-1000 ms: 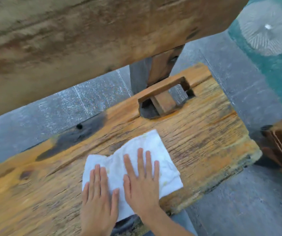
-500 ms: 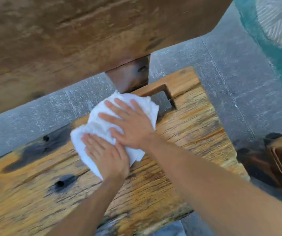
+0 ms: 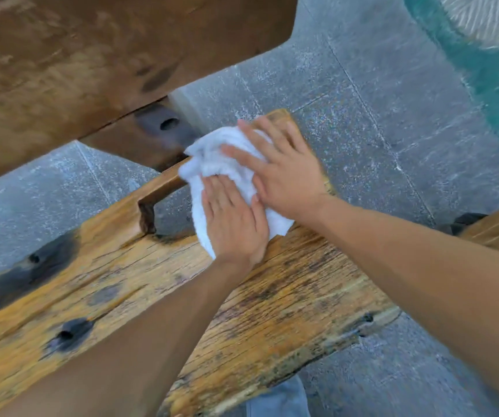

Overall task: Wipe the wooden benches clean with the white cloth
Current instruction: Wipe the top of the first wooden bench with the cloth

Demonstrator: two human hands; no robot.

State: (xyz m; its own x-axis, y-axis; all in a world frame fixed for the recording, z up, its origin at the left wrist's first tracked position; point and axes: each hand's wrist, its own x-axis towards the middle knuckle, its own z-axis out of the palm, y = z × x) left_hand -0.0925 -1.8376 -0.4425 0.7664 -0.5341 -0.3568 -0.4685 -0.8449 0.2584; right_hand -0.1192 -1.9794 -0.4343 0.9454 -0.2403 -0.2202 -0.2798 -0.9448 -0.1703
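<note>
Cloth: I see a bunched white terry cloth at the far corner of the weathered orange-brown wooden bench, left hand and right hand flat, fingers straight, pressing it.

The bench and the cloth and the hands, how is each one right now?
white cloth: bunched up, lying at the bench's far edge by the notch
left hand: flat, pressing on the cloth
right hand: fingers spread, pressing on the cloth
wooden bench: worn, with dark stains and knot holes
notch: open cut in the bench edge, partly covered by the cloth
</note>
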